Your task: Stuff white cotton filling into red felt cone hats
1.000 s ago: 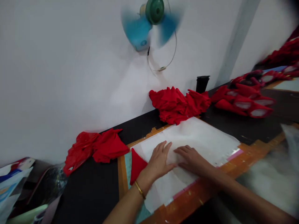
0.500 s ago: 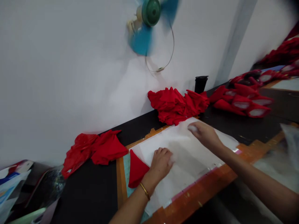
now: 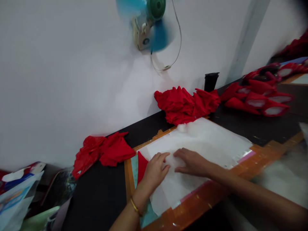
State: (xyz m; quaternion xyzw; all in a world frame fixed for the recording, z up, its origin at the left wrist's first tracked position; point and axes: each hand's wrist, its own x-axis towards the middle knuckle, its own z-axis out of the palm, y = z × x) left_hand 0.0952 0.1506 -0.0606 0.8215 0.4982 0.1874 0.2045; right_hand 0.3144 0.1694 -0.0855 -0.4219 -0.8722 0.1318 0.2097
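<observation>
We list, left to right: red cloth point(image 3: 141, 164), which the adjacent left hand point(image 3: 155, 168) could drag; white fluff point(image 3: 171, 159) between hands on white sheet point(image 3: 166, 195), perhaps scattered by the fan's point(image 3: 156, 9) draught; right hand point(image 3: 193, 162); both grips half-curled, hold indeterminable.

Red cloth heaps point(image 3: 184, 104) on the worktable point(image 3: 96, 195) suggest a workshop.
</observation>
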